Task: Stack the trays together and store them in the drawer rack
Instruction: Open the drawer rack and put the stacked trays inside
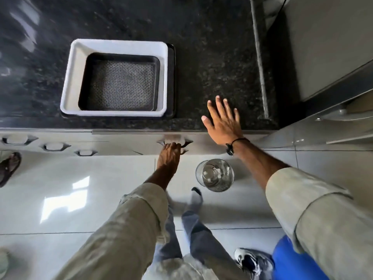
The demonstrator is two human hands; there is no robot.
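A white tray (70, 85) sits on the dark granite counter (212, 63), with a smaller black patterned tray (121, 83) nested inside it and a black tray's edge (172, 81) showing beneath it on the right. Below the counter's front edge, my left hand (169, 156) has its fingers curled into the recessed drawer handle (186, 142). My right hand (222, 120) rests flat on the counter edge to the right of the trays, fingers spread, holding nothing.
More recessed handles (54, 146) line the cabinet front at left. A steel bucket (215, 174) stands on the tiled floor under my right arm. A blue container (290, 261) and a shoe (252, 261) lie at lower right. Another person's sandalled foot (10, 166) is at left.
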